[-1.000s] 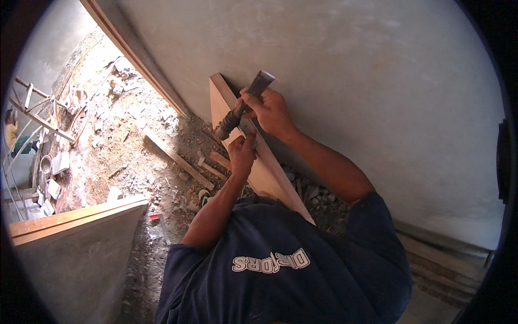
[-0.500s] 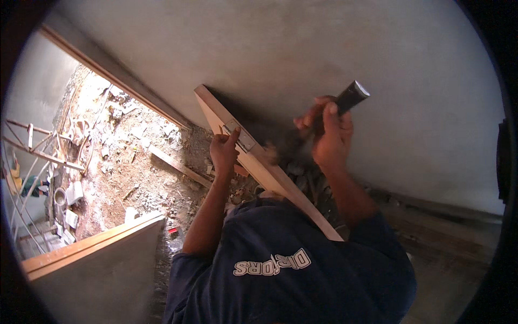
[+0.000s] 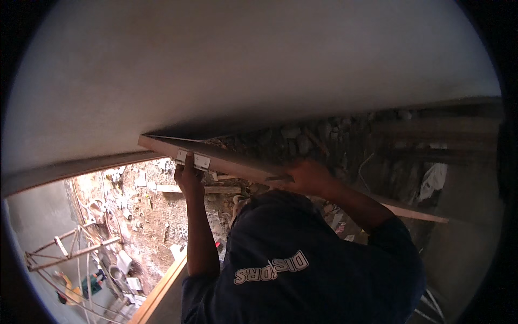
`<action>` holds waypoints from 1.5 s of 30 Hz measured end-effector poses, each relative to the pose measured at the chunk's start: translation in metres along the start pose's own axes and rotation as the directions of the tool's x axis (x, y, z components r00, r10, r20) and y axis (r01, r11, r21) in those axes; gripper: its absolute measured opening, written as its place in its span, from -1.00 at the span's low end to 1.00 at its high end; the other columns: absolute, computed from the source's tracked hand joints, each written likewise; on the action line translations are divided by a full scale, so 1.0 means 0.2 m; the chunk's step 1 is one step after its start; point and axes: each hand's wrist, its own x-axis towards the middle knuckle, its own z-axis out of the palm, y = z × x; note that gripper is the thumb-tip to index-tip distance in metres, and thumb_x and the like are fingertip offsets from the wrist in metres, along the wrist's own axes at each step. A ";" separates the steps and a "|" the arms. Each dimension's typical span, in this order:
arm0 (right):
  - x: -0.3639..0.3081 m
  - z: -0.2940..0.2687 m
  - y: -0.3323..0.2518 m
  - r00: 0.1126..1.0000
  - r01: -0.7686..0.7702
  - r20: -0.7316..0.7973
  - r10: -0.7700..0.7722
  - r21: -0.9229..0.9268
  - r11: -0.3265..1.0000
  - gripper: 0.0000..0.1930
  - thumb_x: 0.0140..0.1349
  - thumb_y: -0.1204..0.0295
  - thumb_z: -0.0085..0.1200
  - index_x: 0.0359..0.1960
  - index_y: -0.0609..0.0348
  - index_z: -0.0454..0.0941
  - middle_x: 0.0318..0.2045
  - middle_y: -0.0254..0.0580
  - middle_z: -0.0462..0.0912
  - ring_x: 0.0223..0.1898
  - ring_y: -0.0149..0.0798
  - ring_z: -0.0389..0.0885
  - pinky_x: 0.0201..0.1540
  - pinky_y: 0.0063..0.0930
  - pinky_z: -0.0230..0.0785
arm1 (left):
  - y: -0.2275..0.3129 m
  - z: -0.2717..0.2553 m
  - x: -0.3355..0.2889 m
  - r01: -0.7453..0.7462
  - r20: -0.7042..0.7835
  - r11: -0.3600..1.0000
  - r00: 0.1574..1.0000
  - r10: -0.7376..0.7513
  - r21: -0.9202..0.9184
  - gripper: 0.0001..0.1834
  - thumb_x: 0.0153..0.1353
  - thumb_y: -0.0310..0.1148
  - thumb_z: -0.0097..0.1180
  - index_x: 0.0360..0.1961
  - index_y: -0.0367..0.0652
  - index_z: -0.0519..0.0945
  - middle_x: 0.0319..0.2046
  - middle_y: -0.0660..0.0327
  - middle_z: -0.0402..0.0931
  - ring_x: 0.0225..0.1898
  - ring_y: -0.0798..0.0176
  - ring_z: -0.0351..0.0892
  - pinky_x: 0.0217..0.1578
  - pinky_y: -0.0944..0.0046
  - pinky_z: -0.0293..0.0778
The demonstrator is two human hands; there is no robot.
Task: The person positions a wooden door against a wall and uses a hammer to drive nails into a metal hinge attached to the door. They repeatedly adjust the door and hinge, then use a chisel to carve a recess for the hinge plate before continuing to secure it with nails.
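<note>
A long wooden board (image 3: 237, 166) runs slantwise in front of me, its far left end close to the grey wall. On its edge sits a pale metal hinge (image 3: 202, 161). My left hand (image 3: 189, 177) is closed at this spot, with the thumb pressing the hinge against the wood. Farther right along the board, my right hand (image 3: 310, 177) rests on it with fingers curled. A short dark piece (image 3: 278, 178) shows at those fingertips, too dim to name.
Rubble and stones (image 3: 291, 135) lie between board and wall. A loose plank (image 3: 216, 189) rests on the littered ground. At lower left are a metal frame (image 3: 75, 251) and a timber-edged wall end (image 3: 159, 289). White sheeting (image 3: 431, 181) hangs at the right.
My right hand has come down from its raised position, where it held a dark-handled tool, onto the board. My left hand stays at the hinge. The whole view has turned.
</note>
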 end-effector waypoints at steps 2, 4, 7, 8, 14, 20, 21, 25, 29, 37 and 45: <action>0.00 0.10 0.07 0.999 0.049 -0.021 -0.049 -0.009 0.999 -0.48 0.29 -0.06 0.14 0.12 0.00 0.65 0.05 -0.03 0.66 0.12 0.05 0.61 0.16 -0.07 0.48 | -0.02 -0.01 -0.01 -0.004 -0.025 0.996 1.000 0.006 0.093 -0.65 0.26 -0.14 0.38 -0.18 -0.17 0.57 -0.36 0.30 0.58 -0.37 0.41 0.51 -0.43 0.33 0.43; 0.01 0.22 0.15 0.982 0.144 -0.123 -0.143 0.000 0.990 -0.53 0.33 -0.01 0.11 0.13 -0.03 0.65 0.06 -0.02 0.65 0.12 0.05 0.61 0.18 -0.07 0.47 | -0.07 0.00 -0.01 -0.003 -0.075 0.989 0.997 0.014 0.150 -0.60 0.24 -0.13 0.39 -0.12 -0.17 0.55 -0.32 0.27 0.58 -0.35 0.40 0.52 -0.43 0.35 0.43; -0.03 0.26 0.14 0.994 0.064 -0.086 -0.064 -0.008 0.998 -0.56 0.36 0.06 0.08 0.16 -0.02 0.62 0.10 -0.05 0.64 0.14 0.03 0.59 0.21 -0.10 0.45 | -0.12 0.04 -0.04 -0.025 -0.059 0.976 0.997 0.039 0.214 -0.26 0.16 -0.17 0.48 0.21 -0.22 0.31 -0.11 0.11 0.55 -0.29 0.29 0.56 -0.37 0.30 0.51; -0.06 0.29 0.17 0.989 0.073 -0.124 -0.075 -0.024 0.997 -0.55 0.37 0.06 0.08 0.17 0.00 0.60 0.10 -0.06 0.64 0.16 0.03 0.57 0.22 -0.11 0.44 | -0.15 0.05 -0.07 -0.045 -0.061 0.971 0.996 0.061 0.233 -0.19 0.14 -0.18 0.49 0.26 -0.23 0.26 -0.07 0.08 0.54 -0.29 0.26 0.56 -0.37 0.28 0.53; -0.28 0.42 0.33 0.945 0.079 -0.315 -0.084 -0.029 0.996 -0.61 0.36 0.19 0.06 0.14 0.05 0.58 0.12 -0.13 0.63 0.21 -0.02 0.54 0.29 -0.17 0.40 | -0.26 -0.01 -0.06 -0.029 0.013 0.984 1.000 0.028 0.178 -0.13 0.21 -0.19 0.43 0.36 -0.13 0.10 -0.06 0.03 0.54 -0.26 0.16 0.59 -0.26 0.04 0.54; -0.32 0.56 0.48 0.935 -0.058 -0.349 0.063 0.024 0.998 -0.73 0.28 0.30 0.09 -0.05 0.06 0.67 0.05 -0.14 0.66 0.16 -0.05 0.58 0.18 -0.18 0.52 | -0.31 0.10 -0.20 0.154 0.119 0.967 0.976 -0.181 0.205 -0.10 0.21 0.09 0.36 0.33 -0.14 0.13 0.17 -0.05 0.38 0.08 -0.04 0.48 0.02 -0.14 0.44; -0.33 0.55 0.48 0.934 -0.107 -0.339 0.113 0.037 0.994 -0.73 0.27 0.29 0.10 -0.07 0.08 0.68 0.04 -0.15 0.66 0.14 -0.04 0.59 0.15 -0.17 0.54 | -0.31 0.15 -0.24 0.160 0.121 0.962 0.974 -0.190 0.221 -0.10 0.21 0.12 0.35 0.33 -0.15 0.15 0.18 -0.05 0.36 0.10 -0.05 0.46 0.05 -0.15 0.42; -0.43 0.50 0.49 0.923 -0.219 -0.308 0.232 0.075 0.973 -0.70 0.25 0.25 0.13 -0.09 0.15 0.67 0.01 -0.15 0.67 0.08 0.01 0.61 0.10 -0.14 0.58 | -0.31 0.24 -0.39 0.171 0.137 0.935 0.965 -0.222 0.309 -0.09 0.21 0.19 0.33 0.32 -0.17 0.19 0.21 -0.05 0.33 0.14 -0.05 0.41 0.14 -0.17 0.35; -0.44 0.59 0.61 0.903 -0.295 -0.273 0.332 0.167 0.941 -0.63 0.22 0.16 0.18 -0.11 0.19 0.67 -0.06 -0.11 0.69 0.08 0.05 0.60 0.08 -0.10 0.58 | -0.37 0.22 -0.45 0.187 0.243 0.928 0.931 -0.273 0.323 -0.11 0.23 0.16 0.33 0.33 -0.16 0.19 0.13 -0.04 0.38 0.06 -0.02 0.45 0.05 -0.15 0.42; -0.52 0.55 0.66 0.883 -0.357 -0.228 0.410 0.239 0.903 -0.58 0.17 0.06 0.23 -0.16 0.18 0.67 -0.17 -0.03 0.71 0.05 0.09 0.63 0.03 -0.04 0.59 | -0.44 0.25 -0.52 0.205 0.271 0.921 0.914 -0.301 0.331 -0.19 0.23 0.00 0.38 0.33 -0.06 0.21 0.06 0.08 0.49 -0.11 0.07 0.57 -0.08 -0.04 0.44; -0.57 0.45 0.55 0.887 -0.324 -0.305 0.348 0.129 0.937 -0.52 0.27 0.01 0.14 -0.05 0.20 0.62 -0.14 0.10 0.70 0.03 0.12 0.66 0.07 0.00 0.55 | -0.51 0.15 -0.67 0.147 0.505 0.880 0.771 -0.388 0.452 -0.34 0.21 -0.19 0.36 0.28 -0.19 0.43 0.03 0.11 0.57 -0.15 0.13 0.66 -0.25 0.17 0.52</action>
